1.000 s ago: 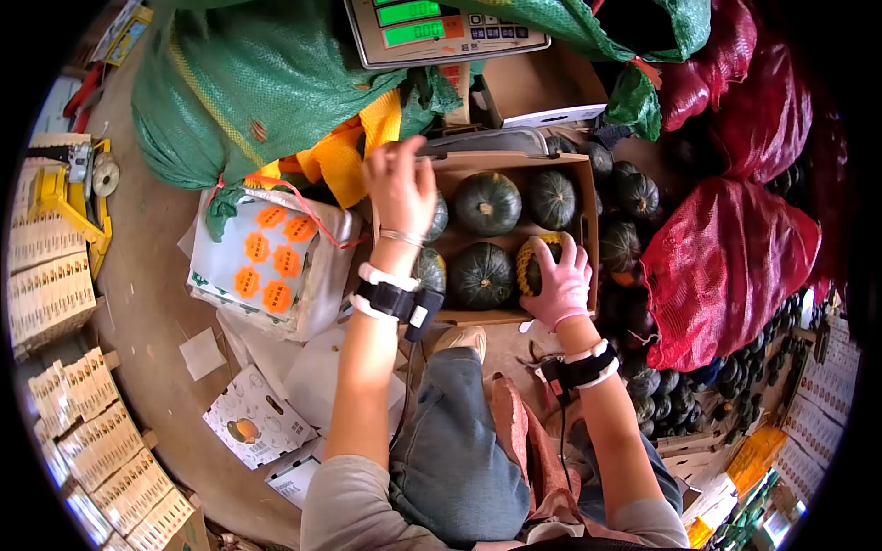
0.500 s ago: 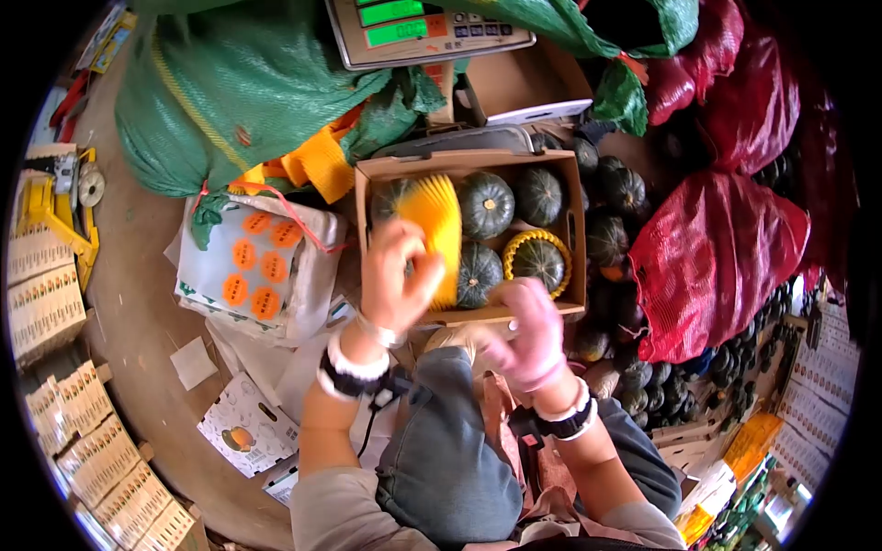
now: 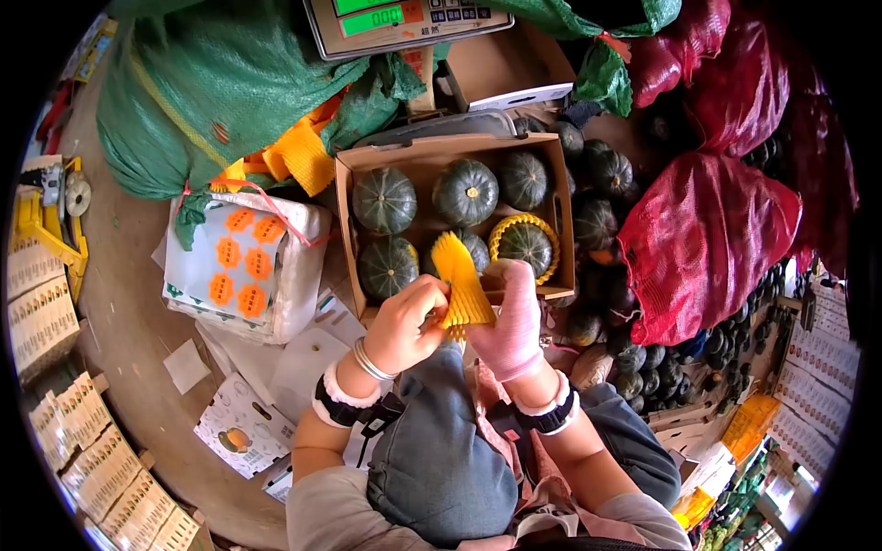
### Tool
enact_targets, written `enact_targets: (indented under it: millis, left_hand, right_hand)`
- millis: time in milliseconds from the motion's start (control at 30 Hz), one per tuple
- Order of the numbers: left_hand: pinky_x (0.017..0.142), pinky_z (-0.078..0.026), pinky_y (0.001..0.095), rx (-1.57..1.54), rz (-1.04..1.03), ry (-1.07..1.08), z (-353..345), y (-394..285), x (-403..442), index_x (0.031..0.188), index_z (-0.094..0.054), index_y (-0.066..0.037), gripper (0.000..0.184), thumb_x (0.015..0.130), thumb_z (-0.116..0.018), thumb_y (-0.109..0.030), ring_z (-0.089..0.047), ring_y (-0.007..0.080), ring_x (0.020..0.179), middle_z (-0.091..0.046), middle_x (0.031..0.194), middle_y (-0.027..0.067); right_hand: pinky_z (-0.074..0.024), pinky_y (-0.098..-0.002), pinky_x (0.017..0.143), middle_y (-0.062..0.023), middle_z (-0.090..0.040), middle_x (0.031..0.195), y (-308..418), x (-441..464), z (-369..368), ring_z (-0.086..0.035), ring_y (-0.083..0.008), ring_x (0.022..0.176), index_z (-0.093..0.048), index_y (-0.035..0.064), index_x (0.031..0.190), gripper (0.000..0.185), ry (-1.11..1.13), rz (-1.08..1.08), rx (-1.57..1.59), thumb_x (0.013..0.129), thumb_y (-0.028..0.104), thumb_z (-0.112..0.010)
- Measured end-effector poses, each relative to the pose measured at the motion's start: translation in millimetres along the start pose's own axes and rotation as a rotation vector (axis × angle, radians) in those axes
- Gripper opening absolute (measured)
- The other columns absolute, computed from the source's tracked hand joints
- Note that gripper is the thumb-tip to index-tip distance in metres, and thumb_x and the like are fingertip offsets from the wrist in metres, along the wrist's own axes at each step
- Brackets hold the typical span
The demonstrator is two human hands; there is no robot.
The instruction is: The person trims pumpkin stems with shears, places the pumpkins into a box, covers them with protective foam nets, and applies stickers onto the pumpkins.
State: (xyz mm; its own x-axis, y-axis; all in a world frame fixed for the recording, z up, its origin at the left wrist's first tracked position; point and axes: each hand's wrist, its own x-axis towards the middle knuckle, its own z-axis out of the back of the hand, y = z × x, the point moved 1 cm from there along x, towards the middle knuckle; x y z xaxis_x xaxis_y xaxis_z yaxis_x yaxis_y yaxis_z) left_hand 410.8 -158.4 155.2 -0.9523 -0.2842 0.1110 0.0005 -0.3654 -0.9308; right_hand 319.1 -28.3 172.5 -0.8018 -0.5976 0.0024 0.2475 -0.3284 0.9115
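My left hand (image 3: 410, 323) is bare and pinches one side of a yellow foam net (image 3: 463, 286). Gloved in pink, my right hand (image 3: 511, 321) grips the net's other side. Both are over the near edge of an open cardboard box (image 3: 345, 216) that holds several dark green squashes. One squash (image 3: 526, 248) at the near right has a yellow net ring (image 3: 497, 241) around it. The near middle squash (image 3: 472, 246) is partly hidden behind the held net. Another squash (image 3: 388, 266) lies at the near left.
Orange stickers on a sheet (image 3: 209, 253) lie left of the box. A green sack (image 3: 211, 92) with yellow nets (image 3: 303, 156) stands behind them, near a scale (image 3: 367, 23). Red mesh sacks (image 3: 703, 243) and loose squashes (image 3: 595, 220) are on the right. A flattened printed carton (image 3: 241, 424) is at lower left.
My left hand has brought a yellow net from the sack over the box to its near edge. My right hand has left the ringed squash and taken hold of the net.
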Motion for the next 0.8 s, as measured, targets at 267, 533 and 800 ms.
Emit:
enact_targets:
  millis: [267, 533, 800]
  left_hand:
    - [0.081, -0.049, 0.0246, -1.37, 0.615, -0.127, 13, 10, -16, 0.109, -0.06, 0.003, 0.024, 0.087, -0.055, -0.004, -0.063, 0.0125, 0.092, -0.065, 0.105, 0.0103]
    - [0.085, -0.048, 0.0307, -0.596, 0.24, 0.186, 17, -12, -5, 0.095, -0.064, 0.004, 0.016, 0.082, -0.066, -0.003, -0.06, 0.0198, 0.1, -0.063, 0.108, 0.0113]
    - [0.076, -0.045, 0.0311, -0.208, -0.23, 0.038, 21, -12, 5, 0.075, -0.062, -0.004, 0.017, 0.064, -0.074, -0.001, -0.059, 0.0245, 0.084, -0.06, 0.082, 0.0061]
  right_hand:
    - [-0.0477, -0.0314, 0.078, -0.0116, -0.064, 0.086, -22, -3, 19, -0.062, -0.0228, 0.08, -0.061, -0.0047, 0.087, 0.023, 0.279, -0.368, 0.72, 0.067, -0.008, -0.051]
    - [-0.0445, -0.0282, 0.088, -0.0038, -0.065, 0.096, -35, -23, 18, -0.06, -0.015, 0.089, -0.063, -0.0013, 0.106, 0.028, 0.543, -0.491, 1.042, 0.079, -0.003, -0.056]
    - [-0.0412, -0.0302, 0.084, -0.0095, -0.053, 0.1, -22, -7, 1, -0.052, -0.0209, 0.096, -0.059, 0.0018, 0.09, 0.016, 0.362, -0.031, 0.715, 0.075, -0.002, -0.06]
